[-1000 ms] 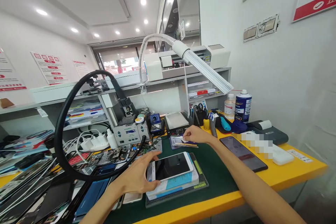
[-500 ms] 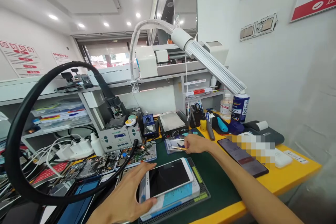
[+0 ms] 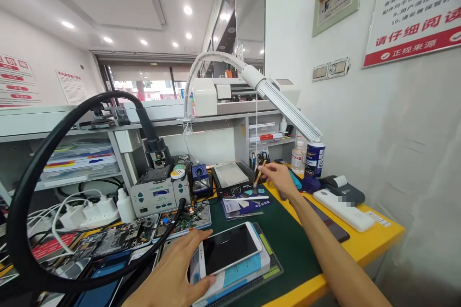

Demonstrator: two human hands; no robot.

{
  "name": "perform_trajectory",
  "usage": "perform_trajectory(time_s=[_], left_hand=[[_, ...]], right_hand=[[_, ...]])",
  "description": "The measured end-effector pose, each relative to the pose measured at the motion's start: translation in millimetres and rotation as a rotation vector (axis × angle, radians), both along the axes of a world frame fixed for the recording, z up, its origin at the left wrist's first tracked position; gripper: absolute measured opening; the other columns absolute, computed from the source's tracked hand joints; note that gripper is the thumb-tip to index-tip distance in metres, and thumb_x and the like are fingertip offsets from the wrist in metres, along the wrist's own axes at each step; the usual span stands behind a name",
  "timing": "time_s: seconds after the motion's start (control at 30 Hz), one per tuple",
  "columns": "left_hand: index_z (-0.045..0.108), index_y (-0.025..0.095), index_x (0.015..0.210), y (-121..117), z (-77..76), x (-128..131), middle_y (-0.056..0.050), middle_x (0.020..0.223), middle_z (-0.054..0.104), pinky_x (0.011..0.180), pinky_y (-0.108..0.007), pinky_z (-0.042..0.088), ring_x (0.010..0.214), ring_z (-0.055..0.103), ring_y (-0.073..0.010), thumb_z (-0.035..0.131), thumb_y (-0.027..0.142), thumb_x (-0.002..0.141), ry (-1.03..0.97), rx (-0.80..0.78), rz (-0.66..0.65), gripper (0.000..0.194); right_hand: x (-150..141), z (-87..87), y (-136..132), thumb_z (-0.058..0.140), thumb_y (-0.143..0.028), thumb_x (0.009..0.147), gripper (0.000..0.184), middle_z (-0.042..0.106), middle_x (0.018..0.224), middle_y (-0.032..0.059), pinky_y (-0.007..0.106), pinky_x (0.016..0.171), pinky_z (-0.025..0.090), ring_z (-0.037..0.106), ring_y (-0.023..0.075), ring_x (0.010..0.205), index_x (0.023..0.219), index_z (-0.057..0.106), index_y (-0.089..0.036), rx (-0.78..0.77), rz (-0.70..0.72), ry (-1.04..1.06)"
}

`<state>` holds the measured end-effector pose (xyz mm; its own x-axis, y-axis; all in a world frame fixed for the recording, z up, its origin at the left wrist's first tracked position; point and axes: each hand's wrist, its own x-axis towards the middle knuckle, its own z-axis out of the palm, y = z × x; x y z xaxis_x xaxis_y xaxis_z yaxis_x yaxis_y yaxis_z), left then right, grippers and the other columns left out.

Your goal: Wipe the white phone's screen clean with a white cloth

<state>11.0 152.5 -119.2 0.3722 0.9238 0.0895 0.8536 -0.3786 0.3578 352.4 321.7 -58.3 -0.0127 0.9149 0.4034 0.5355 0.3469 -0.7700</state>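
My left hand point(image 3: 180, 266) spans the left end of a white smartphone point(image 3: 232, 248), thumb at the near corner and fingertips at the far one. The phone's dark screen faces up. It lies on a white and blue box point(image 3: 248, 269), which rests on a dark grid-patterned board point(image 3: 275, 264). Farther back, my right hand point(image 3: 279, 176) pinches a small brush point(image 3: 260, 175) by its yellowish-brown handle, the darker tip pointing down. Below that tip lies a blue card or packet point(image 3: 245, 205) with thin white tools on it.
A black hose point(image 3: 23, 192) loops across the left side, over opened phone parts point(image 3: 126, 235). A grey soldering station point(image 3: 158, 196) stands behind them. A dark phone point(image 3: 331, 223), a white device point(image 3: 344, 210) and a blue spray can point(image 3: 314, 159) are at the right.
My right hand has lifted away from the blue packet, up and to the right, and now holds a brush. The left hand stays at the phone. The view has shifted to the right.
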Motion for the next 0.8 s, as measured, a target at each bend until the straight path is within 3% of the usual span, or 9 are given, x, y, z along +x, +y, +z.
perform_trajectory(time_s=[0.13,0.3,0.57,0.73,0.8], left_hand=[[0.038,0.032,0.151,-1,-0.3,-1,-0.008,0.156,0.041,0.115,-0.057,0.034,0.144,0.035,-0.0386,0.066,0.054,0.08,-0.046,0.015,-0.009,0.079],[0.039,0.031,0.151,-3,5.5,2,-0.009,0.155,0.041,0.115,-0.059,0.032,0.144,0.034,-0.039,0.066,0.053,0.079,-0.049,-0.004,-0.007,0.079],[0.042,0.03,0.149,-4,6.1,2,-0.01,0.154,0.044,0.114,-0.06,0.033,0.143,0.036,-0.0401,0.066,0.053,0.079,-0.067,0.012,-0.024,0.078],[0.041,0.033,0.149,-3,6.7,1,-0.009,0.152,0.047,0.112,-0.059,0.037,0.14,0.039,-0.0405,0.064,0.058,0.08,-0.09,0.033,-0.059,0.077],[0.041,0.033,0.149,-4,8.7,1,-0.008,0.152,0.046,0.113,-0.059,0.035,0.141,0.038,-0.04,0.063,0.059,0.08,-0.075,0.015,-0.054,0.077]], right_hand=[[12,29.0,26,0.039,-0.056,0.095,0.057,0.072,0.101,0.0169,0.034,0.078,0.051,0.067,0.0272,0.092,0.113,0.065,-0.009,0.156,-0.261,0.013],[14,54.4,58,0.05,-0.045,0.096,0.038,0.072,0.105,0.0137,0.037,0.092,0.047,0.064,0.0266,0.103,0.103,0.07,-0.014,0.171,-0.397,-0.132],[12,54.0,72,0.06,-0.037,0.096,0.028,0.065,0.116,0.0082,0.043,0.089,0.053,0.063,0.0219,0.103,0.114,0.064,-0.016,-0.007,-0.352,-0.365],[8,59.8,60,0.057,-0.039,0.098,0.033,0.062,0.124,0.0106,0.047,0.095,0.05,0.061,0.0241,0.11,0.121,0.061,-0.016,-0.037,-0.299,-0.429],[3,56.9,49,0.055,-0.037,0.098,0.031,0.064,0.121,0.0112,0.042,0.094,0.05,0.061,0.0237,0.11,0.119,0.064,-0.016,-0.075,-0.198,-0.462]])
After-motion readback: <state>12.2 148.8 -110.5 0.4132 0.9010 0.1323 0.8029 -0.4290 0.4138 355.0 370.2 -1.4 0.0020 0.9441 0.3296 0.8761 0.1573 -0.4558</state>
